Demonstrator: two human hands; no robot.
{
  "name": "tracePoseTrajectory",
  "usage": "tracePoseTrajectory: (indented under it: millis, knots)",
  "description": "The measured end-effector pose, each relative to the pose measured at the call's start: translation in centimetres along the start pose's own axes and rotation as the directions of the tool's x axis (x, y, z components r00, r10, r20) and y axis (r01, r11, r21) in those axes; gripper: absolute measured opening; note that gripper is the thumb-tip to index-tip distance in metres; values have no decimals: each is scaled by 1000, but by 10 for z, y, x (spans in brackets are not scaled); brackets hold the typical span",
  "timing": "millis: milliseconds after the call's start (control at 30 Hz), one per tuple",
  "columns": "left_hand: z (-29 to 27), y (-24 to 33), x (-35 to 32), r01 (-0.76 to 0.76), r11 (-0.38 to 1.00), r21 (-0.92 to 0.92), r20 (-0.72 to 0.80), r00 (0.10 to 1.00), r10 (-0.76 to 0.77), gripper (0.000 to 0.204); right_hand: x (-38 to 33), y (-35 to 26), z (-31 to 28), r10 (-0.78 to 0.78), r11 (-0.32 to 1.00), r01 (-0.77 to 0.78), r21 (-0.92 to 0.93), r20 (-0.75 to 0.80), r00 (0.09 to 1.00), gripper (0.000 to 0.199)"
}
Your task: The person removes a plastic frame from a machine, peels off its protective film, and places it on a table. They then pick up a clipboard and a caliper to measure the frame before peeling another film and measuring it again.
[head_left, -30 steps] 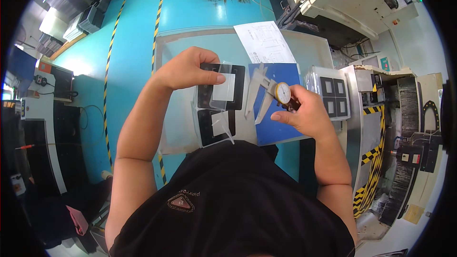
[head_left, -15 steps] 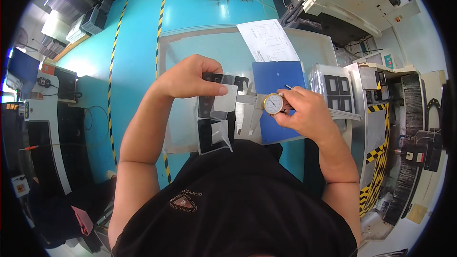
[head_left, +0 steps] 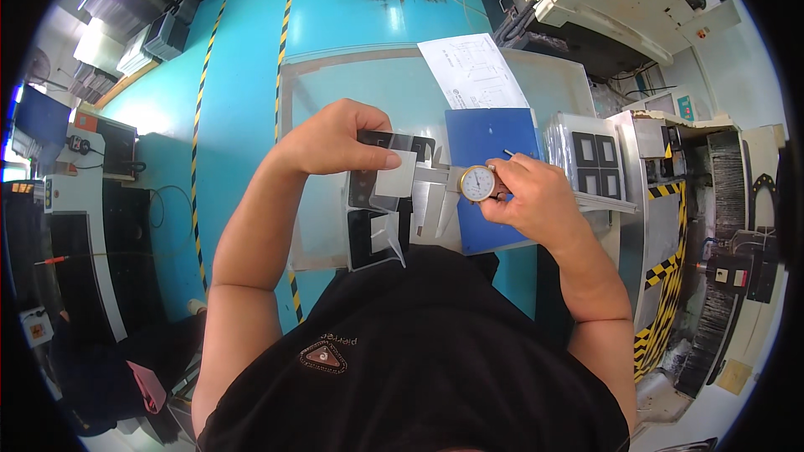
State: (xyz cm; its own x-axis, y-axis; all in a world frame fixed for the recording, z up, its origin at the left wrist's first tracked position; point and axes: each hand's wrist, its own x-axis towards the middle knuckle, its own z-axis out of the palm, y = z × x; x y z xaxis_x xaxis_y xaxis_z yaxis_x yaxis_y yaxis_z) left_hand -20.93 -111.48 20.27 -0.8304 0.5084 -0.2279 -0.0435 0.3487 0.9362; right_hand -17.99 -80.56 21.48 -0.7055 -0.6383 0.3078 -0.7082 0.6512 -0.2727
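My left hand [head_left: 343, 141] is closed on a black-framed plate [head_left: 360, 230] with clear film peeling up along it. Its thumb presses a pale rectangular area of the plate, and the film's lower corner hangs loose. From the other side, my right hand [head_left: 536, 199] grips a dial caliper [head_left: 478, 184] with a round white face and gold rim. The caliper's jaws point left and meet the plate's right edge; whether they are clamped on it I cannot tell. Beneath the caliper lies a blue board [head_left: 494, 134].
A glass-topped table [head_left: 335, 75] bears the work. A printed drawing sheet [head_left: 469, 71] lies beyond the blue board. To the right, several wrapped black-framed plates [head_left: 596, 163] are stacked near a machine with striped edging [head_left: 662, 272]. A cabinet [head_left: 75, 243] stands left, across the floor.
The caliper and my right hand have shifted slightly left, toward the plate, and the dial has turned a little. My left hand keeps nearly the same place.
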Motion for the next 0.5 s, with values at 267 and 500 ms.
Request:
tracePoseTrajectory:
  millis: [267, 500]
  knots:
    - [1, -1, 1, -12, 1000, -18, -5, 1000, 12, 24, 0, 1, 0, 7, 1000, -6, -23, 20, 1000, 20]
    - [1, -3, 1, -19, 1000, -8, 1, 1000, 19, 22, 0, 0, 0, -3, 1000, 3, -16, -1, 1000, 20]
